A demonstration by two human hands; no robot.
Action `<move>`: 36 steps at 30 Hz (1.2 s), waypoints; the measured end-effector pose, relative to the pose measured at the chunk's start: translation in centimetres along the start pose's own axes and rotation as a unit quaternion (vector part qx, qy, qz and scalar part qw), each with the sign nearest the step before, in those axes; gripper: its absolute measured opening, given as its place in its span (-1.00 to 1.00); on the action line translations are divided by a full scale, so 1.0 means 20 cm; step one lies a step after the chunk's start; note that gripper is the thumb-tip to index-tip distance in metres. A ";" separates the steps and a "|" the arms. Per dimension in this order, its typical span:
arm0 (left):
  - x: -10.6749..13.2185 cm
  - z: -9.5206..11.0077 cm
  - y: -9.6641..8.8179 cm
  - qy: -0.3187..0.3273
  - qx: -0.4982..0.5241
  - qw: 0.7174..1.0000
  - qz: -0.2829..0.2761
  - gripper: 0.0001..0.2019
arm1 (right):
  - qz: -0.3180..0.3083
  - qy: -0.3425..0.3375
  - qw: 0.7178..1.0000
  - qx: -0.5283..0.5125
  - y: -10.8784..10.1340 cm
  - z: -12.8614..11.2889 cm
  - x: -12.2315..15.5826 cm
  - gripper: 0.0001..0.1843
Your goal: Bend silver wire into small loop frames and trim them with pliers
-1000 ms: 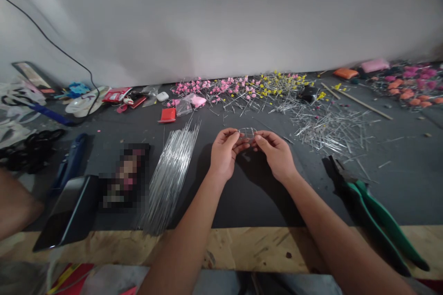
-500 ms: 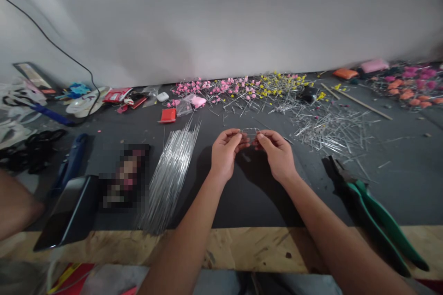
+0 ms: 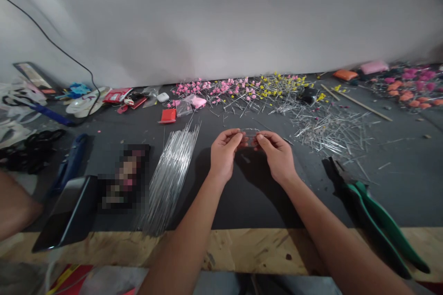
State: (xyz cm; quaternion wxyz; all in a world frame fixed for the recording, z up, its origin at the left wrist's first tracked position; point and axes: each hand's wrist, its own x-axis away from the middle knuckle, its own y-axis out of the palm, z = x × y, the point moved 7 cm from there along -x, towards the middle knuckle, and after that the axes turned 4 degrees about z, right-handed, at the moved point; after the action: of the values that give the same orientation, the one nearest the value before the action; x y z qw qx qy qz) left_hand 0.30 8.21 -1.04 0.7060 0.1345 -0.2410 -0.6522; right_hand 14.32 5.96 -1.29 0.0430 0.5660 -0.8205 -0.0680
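My left hand (image 3: 224, 153) and my right hand (image 3: 278, 154) meet over the dark mat (image 3: 249, 193), each pinching one end of a small bent loop of thin silver wire (image 3: 249, 132) held just above the surface. A bundle of long straight silver wires (image 3: 171, 173) lies to the left of my left hand. Green-handled pliers (image 3: 370, 212) rest to the right of my right forearm.
Scattered cut wire pieces (image 3: 328, 129) lie right of the hands. Pink and yellow bead-headed wires (image 3: 242, 88) pile along the wall, with orange and pink ones (image 3: 411, 85) at far right. A dark phone (image 3: 65, 212), blue tool (image 3: 71, 163) and red packet (image 3: 168, 115) sit left. Another person's arm (image 3: 14, 207) shows at the left edge.
Both hands stay in place; the fingers have pressed the wire loop a little flatter and lower. Nothing else has moved.
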 end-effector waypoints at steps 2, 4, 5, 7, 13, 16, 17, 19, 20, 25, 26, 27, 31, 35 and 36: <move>0.00 0.00 0.00 0.000 0.001 1.000 0.003 -0.79 | 0.004 0.000 1.000 -0.001 0.00 0.00 0.00 -0.78; 0.00 0.01 0.00 0.001 0.002 1.000 0.000 -0.79 | 0.005 0.004 1.000 -0.011 0.00 0.01 0.00 -0.78; 0.00 0.01 0.00 0.001 0.003 1.000 -0.003 -0.79 | 0.005 0.007 1.000 -0.019 0.00 0.01 0.00 -0.79; 0.00 0.00 0.00 -0.001 0.005 1.000 -0.010 -0.80 | 0.008 0.011 0.999 -0.035 -0.01 0.02 0.00 -0.80; 0.00 0.00 0.01 -0.016 0.023 0.999 -0.021 -0.80 | 0.006 0.017 0.998 -0.061 0.00 0.03 0.00 -0.80; 0.00 0.00 0.02 -0.022 0.034 0.999 -0.027 -0.82 | 0.007 0.012 0.998 -0.059 0.00 0.02 0.00 -0.80; 0.01 0.00 0.02 -0.023 0.036 0.999 -0.030 -0.82 | 0.007 0.010 0.998 -0.060 0.00 0.02 0.00 -0.81; 0.01 0.01 0.02 -0.024 0.038 0.998 -0.036 -0.83 | 0.010 0.008 0.998 -0.064 0.00 0.01 0.00 -0.82; 0.01 0.01 0.02 -0.024 0.038 0.998 -0.037 -0.83 | 0.012 0.007 0.998 -0.064 0.00 0.01 0.01 -0.82; 0.00 0.01 0.02 -0.021 0.036 0.999 -0.024 -0.82 | 0.015 0.007 0.999 -0.048 0.01 0.00 0.02 -0.81; 0.00 0.01 0.01 -0.020 0.037 0.999 -0.022 -0.82 | 0.015 0.008 0.999 -0.051 0.01 0.00 0.02 -0.80; 0.00 0.01 0.01 -0.020 0.038 0.999 -0.020 -0.82 | 0.015 0.010 0.998 -0.056 0.01 0.00 0.02 -0.81; 0.00 0.01 0.01 -0.019 0.049 0.998 -0.022 -0.83 | 0.009 0.022 0.996 -0.082 0.01 0.01 0.02 -0.83; 0.00 0.01 0.01 -0.018 0.048 0.999 -0.016 -0.84 | -0.010 0.036 0.994 -0.107 0.03 0.02 0.02 -0.84; 0.00 0.01 0.01 -0.017 0.047 0.999 -0.012 -0.84 | -0.013 0.035 0.994 -0.107 0.03 0.02 0.02 -0.84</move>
State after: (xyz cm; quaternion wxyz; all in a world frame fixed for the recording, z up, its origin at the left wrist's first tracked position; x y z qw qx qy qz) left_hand 0.25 8.27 -0.77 0.6873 0.1596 -0.2815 -0.6503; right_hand 13.64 5.88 -1.54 0.1312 0.5708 -0.7990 -0.1361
